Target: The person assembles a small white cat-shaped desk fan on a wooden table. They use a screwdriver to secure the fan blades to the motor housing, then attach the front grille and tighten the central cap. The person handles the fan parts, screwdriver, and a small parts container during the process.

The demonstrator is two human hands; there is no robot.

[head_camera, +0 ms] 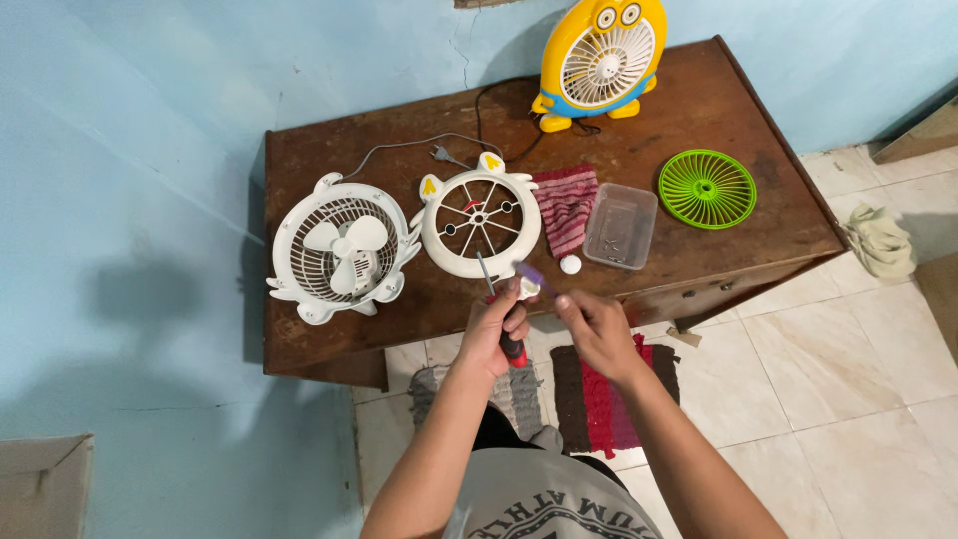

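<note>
The wooden desk [699,120] carried a white fan body [339,250] at nine o'clock and a white front grille [479,222] beside it. At six o'clock, the left hand [496,324] was clamped on a red-handled screwdriver [496,309], its long axis running toward twelve, tip up near the grille. The right hand [594,324] pinched a small purple piece [529,270]; steadying both hands together looked wise.

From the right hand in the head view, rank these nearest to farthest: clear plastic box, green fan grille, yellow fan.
1. Clear plastic box, just beyond the right hand, mid-table.
2. Green fan grille, farther right on the table.
3. Yellow fan, at the table's back edge by the wall.
</note>
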